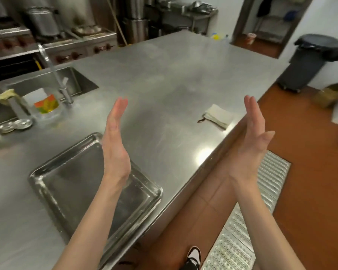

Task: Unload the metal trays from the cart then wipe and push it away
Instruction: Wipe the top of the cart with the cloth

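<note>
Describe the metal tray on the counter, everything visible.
The metal tray is rectangular, shiny steel by its look, with rounded corners and a raised rolled rim. It lies flat, empty, askew near the edge of the steel counter. A second rim line suggests stacked trays, unclear. The left hand hovers above, not gripping it.

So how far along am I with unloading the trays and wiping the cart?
Done: a stack of metal trays sits on the steel counter. In hand: nothing; the left hand and right hand are both open and empty. Left: the folded cloth lies unused, and the cart is out of view, so wiping and pushing look pending.
</note>
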The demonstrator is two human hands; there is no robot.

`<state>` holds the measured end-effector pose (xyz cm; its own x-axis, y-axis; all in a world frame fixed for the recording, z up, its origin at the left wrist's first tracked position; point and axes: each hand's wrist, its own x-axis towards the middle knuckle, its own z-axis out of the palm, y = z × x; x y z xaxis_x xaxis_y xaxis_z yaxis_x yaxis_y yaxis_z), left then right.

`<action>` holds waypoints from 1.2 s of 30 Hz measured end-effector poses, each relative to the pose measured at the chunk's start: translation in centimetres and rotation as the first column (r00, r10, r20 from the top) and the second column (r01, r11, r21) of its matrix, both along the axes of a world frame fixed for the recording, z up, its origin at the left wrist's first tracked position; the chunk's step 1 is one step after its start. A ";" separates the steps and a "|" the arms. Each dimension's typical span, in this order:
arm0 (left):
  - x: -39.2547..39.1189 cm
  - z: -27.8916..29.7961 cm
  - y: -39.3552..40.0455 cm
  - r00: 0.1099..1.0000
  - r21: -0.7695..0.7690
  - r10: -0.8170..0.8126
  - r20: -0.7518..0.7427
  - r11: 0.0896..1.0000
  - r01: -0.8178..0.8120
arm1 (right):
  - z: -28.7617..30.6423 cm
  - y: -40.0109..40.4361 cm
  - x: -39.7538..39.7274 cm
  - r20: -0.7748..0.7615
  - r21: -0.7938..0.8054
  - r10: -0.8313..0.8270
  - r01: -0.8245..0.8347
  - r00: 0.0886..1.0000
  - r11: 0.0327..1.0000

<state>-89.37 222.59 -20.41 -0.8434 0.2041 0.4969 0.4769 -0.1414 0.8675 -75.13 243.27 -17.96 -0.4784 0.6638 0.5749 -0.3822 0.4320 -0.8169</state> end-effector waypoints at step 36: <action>-1.8 -2.2 50.8 0.915 0.031 -0.393 0.087 0.920 0.392 | -3.6 42.0 3.0 0.184 -0.072 -0.338 0.355 0.923 0.932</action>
<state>-91.17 273.39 -22.60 -0.7380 0.5221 0.4275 0.3009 -0.3123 0.9011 -72.17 285.31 -21.59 -0.2902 0.8560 0.4277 -0.0793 0.4239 -0.9022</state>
